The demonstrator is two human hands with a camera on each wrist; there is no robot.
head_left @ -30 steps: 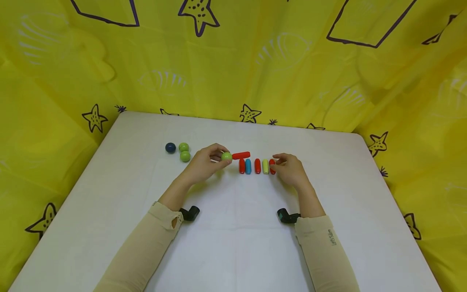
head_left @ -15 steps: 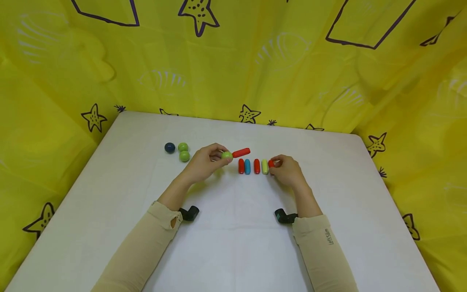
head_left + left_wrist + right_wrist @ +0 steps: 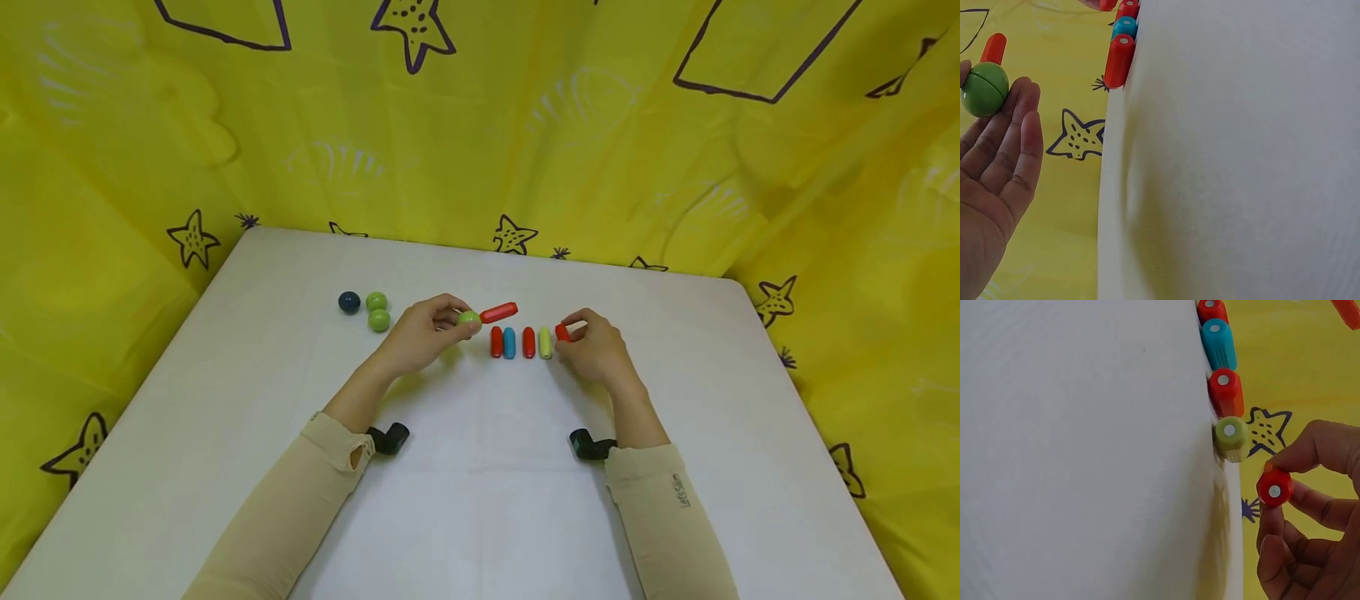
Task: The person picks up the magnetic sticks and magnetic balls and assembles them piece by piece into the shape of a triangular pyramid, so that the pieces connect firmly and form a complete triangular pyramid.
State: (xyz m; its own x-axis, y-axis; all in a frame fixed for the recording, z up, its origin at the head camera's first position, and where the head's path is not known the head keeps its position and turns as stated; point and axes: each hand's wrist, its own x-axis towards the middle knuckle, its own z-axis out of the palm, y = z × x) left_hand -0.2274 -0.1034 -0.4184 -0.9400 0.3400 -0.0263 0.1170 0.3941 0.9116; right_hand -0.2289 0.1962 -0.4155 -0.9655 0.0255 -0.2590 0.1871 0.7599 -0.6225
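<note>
My left hand [image 3: 423,335] pinches a green ball [image 3: 985,89] between thumb and fingers. A red rod [image 3: 498,312] sticks out from the ball toward the right, tilted slightly up. My right hand [image 3: 596,346] grips another red rod [image 3: 1274,487], whose end shows a pale round disc in the right wrist view. Between the hands, a row of rods lies on the white table: a red one [image 3: 497,342], a blue one [image 3: 509,342], another red one [image 3: 528,342] and a yellow-green one [image 3: 545,342]. The right hand is beside the yellow-green rod.
Left of the left hand, two green balls [image 3: 378,320] and a dark blue ball [image 3: 349,302] sit on the white table [image 3: 480,517]. A yellow patterned curtain [image 3: 480,125] hangs behind the table and along its sides.
My right hand has closed on the rightmost red rod and lifted it from the row, moving slightly right. The rod on the left hand's ball has tilted up a little.
</note>
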